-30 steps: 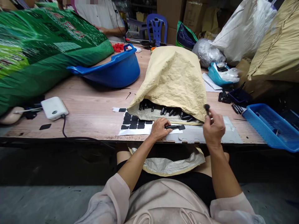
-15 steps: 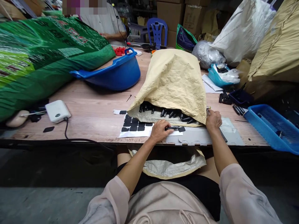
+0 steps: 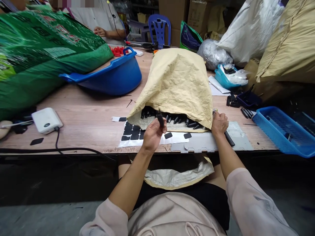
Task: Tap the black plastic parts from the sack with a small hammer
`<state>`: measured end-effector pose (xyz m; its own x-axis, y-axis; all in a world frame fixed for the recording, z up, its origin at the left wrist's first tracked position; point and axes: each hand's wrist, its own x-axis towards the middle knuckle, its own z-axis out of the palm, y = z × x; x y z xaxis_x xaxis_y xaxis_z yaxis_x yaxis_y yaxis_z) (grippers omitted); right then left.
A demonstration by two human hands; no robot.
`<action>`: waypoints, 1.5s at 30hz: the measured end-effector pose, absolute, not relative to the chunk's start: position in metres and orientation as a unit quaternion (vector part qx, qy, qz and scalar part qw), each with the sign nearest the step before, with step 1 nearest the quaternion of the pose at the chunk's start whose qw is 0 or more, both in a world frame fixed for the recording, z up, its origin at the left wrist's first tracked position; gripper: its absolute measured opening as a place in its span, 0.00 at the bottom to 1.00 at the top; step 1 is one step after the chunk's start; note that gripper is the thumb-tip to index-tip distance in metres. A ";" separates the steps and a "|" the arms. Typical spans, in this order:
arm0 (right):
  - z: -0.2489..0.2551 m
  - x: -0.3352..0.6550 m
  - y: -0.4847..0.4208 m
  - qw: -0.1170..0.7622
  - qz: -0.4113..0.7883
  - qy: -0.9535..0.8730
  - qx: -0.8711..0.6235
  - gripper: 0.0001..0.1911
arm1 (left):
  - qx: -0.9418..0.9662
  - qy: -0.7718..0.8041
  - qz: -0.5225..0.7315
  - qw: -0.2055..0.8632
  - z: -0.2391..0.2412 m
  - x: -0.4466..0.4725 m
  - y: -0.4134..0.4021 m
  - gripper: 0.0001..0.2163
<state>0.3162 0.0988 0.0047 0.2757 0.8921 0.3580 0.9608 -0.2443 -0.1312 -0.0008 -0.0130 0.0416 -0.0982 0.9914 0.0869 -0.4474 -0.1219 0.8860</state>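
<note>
A tan woven sack (image 3: 178,82) lies on the wooden table (image 3: 93,114), its open mouth toward me with several black plastic pieces (image 3: 172,117) spilling out. My left hand (image 3: 154,133) is raised above the table edge, fingers closed on one slim black piece (image 3: 160,118). My right hand (image 3: 220,123) rests at the sack's right corner, closed on a thin black tool (image 3: 228,138) that lies on a grey sheet (image 3: 211,142). A white sheet with black adhesive pads (image 3: 131,134) lies under my left hand.
A blue tub (image 3: 115,75) and a big green sack (image 3: 41,55) stand at the left. A white adapter (image 3: 46,120) with its cable is near the left edge. A blue basket (image 3: 283,129) sits at the right. Another person (image 3: 100,19) sits at the far end.
My left hand has lifted off the pad sheet with a black piece and turned it upright. My right hand came down from mid-air to the sack's right corner and stays there.
</note>
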 end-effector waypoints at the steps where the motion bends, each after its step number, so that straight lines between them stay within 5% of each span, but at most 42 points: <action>1: 0.004 0.316 0.099 0.162 -0.106 -0.592 -0.782 0.19 | 0.341 0.337 0.670 0.567 0.052 -0.003 -0.013 0.18; 6: 0.005 0.316 0.098 0.153 -0.105 -0.592 -0.785 0.20 | 0.370 0.290 0.664 0.582 0.095 -0.009 -0.028 0.17; 9: 0.005 0.316 0.098 0.148 -0.103 -0.591 -0.786 0.21 | 0.518 0.263 0.462 0.671 0.094 -0.006 -0.050 0.19; 13: 0.004 0.316 0.098 0.152 -0.106 -0.594 -0.783 0.20 | 0.627 0.280 0.135 0.714 0.043 0.006 -0.075 0.19; 21: 0.003 0.315 0.098 0.156 -0.111 -0.590 -0.784 0.20 | 0.572 0.627 -0.002 0.529 -0.089 0.026 -0.078 0.19; 29: 0.004 0.314 0.097 0.154 -0.106 -0.587 -0.788 0.20 | 0.586 0.629 -0.023 0.510 -0.080 0.024 -0.077 0.25; 33: -0.001 0.317 0.099 0.168 -0.115 -0.587 -0.784 0.19 | 0.633 0.335 -0.003 0.698 -0.030 0.014 -0.082 0.34; 37: -0.004 0.318 0.100 0.176 -0.124 -0.591 -0.777 0.19 | 0.501 0.094 0.258 0.821 0.019 0.002 -0.074 0.45; 40: -0.002 0.317 0.100 0.171 -0.122 -0.587 -0.782 0.19 | 0.459 0.182 0.441 0.749 0.047 -0.007 -0.057 0.42; 45: 0.006 0.312 0.096 0.155 -0.102 -0.583 -0.791 0.20 | 0.511 0.463 0.462 0.558 0.062 -0.014 -0.016 0.22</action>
<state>0.3119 0.0960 0.0055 0.3002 0.8903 0.3425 0.9537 -0.2730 -0.1263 -0.0142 -0.0156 0.0623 0.1443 0.9885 -0.0446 -0.0415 0.0511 0.9978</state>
